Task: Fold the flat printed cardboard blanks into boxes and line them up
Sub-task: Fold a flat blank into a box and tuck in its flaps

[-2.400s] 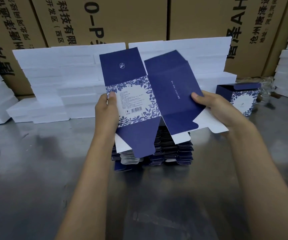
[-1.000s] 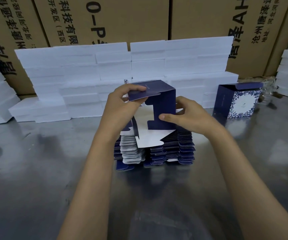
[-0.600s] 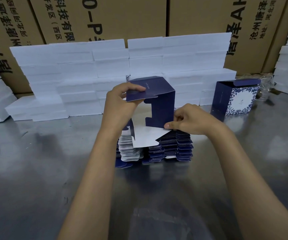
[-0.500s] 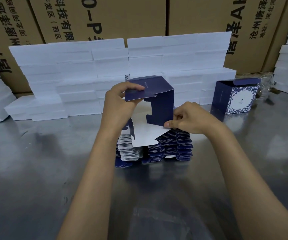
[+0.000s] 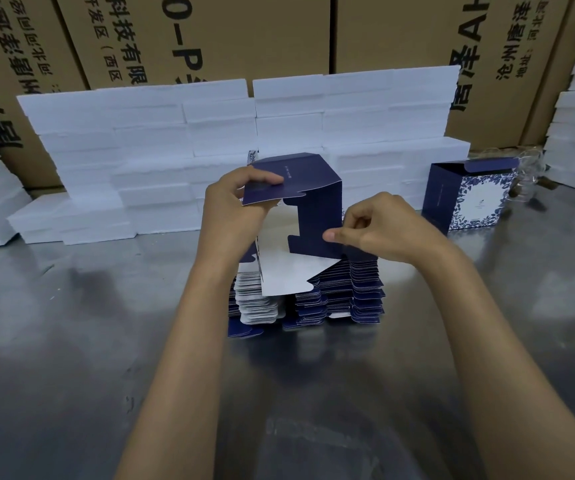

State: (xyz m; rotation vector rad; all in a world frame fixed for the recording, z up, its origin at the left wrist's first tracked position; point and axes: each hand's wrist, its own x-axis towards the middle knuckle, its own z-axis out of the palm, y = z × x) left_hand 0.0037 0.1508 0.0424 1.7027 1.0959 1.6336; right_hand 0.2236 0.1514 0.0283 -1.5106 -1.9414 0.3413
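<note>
Box in hand [image 5: 308, 188]: held above the stack of blanks [image 5: 334, 294], partly opened, end flaps loose.
Left hand [image 5: 232, 211]: top flap pinched by curled fingers.
Right hand [image 5: 379, 230]: side flap pinched by thumb and curled fingers.
Handling: judged light, thin, easily creased; best held by panel edges.
Finished box [image 5: 469, 195]: upright at right.
Counter [image 5: 71, 341]: bare steel in front; foam blocks [image 5: 147, 157] behind.
</note>
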